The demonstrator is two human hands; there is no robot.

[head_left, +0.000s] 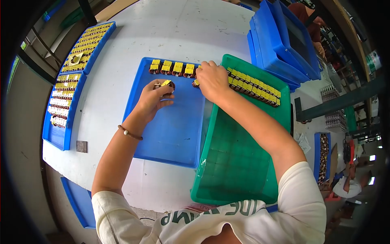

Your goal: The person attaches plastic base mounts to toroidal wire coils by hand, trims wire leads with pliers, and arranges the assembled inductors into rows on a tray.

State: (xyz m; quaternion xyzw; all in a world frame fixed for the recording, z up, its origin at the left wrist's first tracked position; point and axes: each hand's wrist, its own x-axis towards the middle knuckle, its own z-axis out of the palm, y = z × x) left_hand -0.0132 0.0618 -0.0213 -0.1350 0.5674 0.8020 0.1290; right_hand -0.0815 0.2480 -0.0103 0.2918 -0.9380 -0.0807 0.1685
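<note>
One yellow-topped coil (167, 83) is pinched in the left hand (150, 98) over the blue tray (168, 142); a second coil (196, 83) appears gripped by the right hand (212, 80). Each is best steadied by its sides, clear of the upper row (177, 69).

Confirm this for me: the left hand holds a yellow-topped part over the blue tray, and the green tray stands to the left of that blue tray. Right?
Not quite: the head view shows the green tray to the right of the blue tray, not the left. The left hand does hold a yellow-topped part over the blue tray.
</note>
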